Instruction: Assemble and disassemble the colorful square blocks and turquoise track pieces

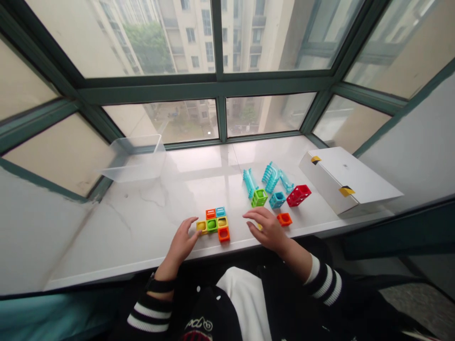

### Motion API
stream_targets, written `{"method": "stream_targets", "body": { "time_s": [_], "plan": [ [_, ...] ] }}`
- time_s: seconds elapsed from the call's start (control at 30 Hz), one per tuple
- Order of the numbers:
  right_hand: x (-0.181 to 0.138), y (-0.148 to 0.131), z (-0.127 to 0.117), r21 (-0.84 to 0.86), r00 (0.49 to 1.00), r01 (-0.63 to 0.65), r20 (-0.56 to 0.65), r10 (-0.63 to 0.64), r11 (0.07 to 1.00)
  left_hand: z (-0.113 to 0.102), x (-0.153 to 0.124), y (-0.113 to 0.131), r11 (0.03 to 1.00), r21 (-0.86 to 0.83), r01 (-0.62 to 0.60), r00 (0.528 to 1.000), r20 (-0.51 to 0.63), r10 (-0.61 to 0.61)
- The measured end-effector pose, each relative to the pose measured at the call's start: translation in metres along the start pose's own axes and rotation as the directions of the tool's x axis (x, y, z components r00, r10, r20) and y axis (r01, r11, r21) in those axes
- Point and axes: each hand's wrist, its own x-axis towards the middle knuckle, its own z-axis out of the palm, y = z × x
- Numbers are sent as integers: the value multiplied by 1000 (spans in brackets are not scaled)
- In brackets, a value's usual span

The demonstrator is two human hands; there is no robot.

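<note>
Left hand (181, 241) and right hand (268, 229) rest at a patch of joined coloured blocks (213, 225) on a marble windowsill (142, 232).
The left hand is loosely curled and holds nothing, lying just beside the yellow block (201, 226) at the patch's left end. The right hand is half open to the right of the patch, arched over a small yellow piece (259, 227) that is mostly hidden; I can't tell whether it touches it. Near that hand sit a green block (259, 198), a teal block (277, 200), an orange block (284, 219) and a red block (298, 195), with teal chutes (272, 176) behind them. A clear plastic tub (133, 158) stands far left, a white box (350, 180) far right.
</note>
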Motion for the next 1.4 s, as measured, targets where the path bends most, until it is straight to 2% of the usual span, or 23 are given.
{"method": "stream_targets", "body": {
  "time_s": [0.07, 0.13, 0.2, 0.3, 0.37, 0.67, 0.73, 0.83, 0.93, 1.07, 1.13, 1.27, 1.4],
  "plan": [
    [9, -4, 32, 1, 990, 6, 144, -6, 1000, 7, -2, -3, 1000, 18, 0, 999, 38, 0],
    [15, -2, 66, -57, 947, 31, 321, -11, 998, 12, -2, -4, 999, 26, 22, 998, 54, -23],
    [18, 3, 95, -145, 894, 65, 447, 7, 987, 14, -1, -3, 999, 24, 47, 996, 70, -48],
    [16, 11, 124, -215, 839, 116, 543, 20, 970, 14, 0, -4, 997, 5, 72, 993, 89, -72],
    [13, 14, 131, -238, 830, 127, 557, 28, 963, 13, 0, -4, 996, -16, 85, 992, 93, -83],
    [10, 12, 130, -270, 832, 134, 554, 39, 953, 7, -2, 1, 986, -84, 141, 987, 89, -134],
    [10, 10, 130, -275, 827, 123, 559, 55, 954, 1, -3, -2, 982, -92, 166, 985, 54, -162],
    [10, 10, 130, -262, 827, 105, 559, 62, 959, -14, -3, -7, 968, -134, 210, 974, -57, -219],
    [9, 10, 131, -246, 826, 76, 558, 77, 966, -29, -3, -3, 935, -253, 250, 946, -142, -291],
    [14, 6, 128, -179, 818, 0, 567, 103, 984, -36, -1, 21, 821, -517, 243, 931, -113, -347],
    [19, 2, 122, -93, 849, -54, 520, 95, 994, -34, 0, 37, 746, -628, 219, 943, -60, -328],
    [34, -11, 100, 121, 949, -131, 304, 89, 984, -23, 3, 70, 655, -733, 185, 973, 45, -226],
    [43, -23, 76, 276, 983, -151, 145, 114, 949, -8, 6, 97, 631, -763, 138, 990, 81, -117]
  ]
}}
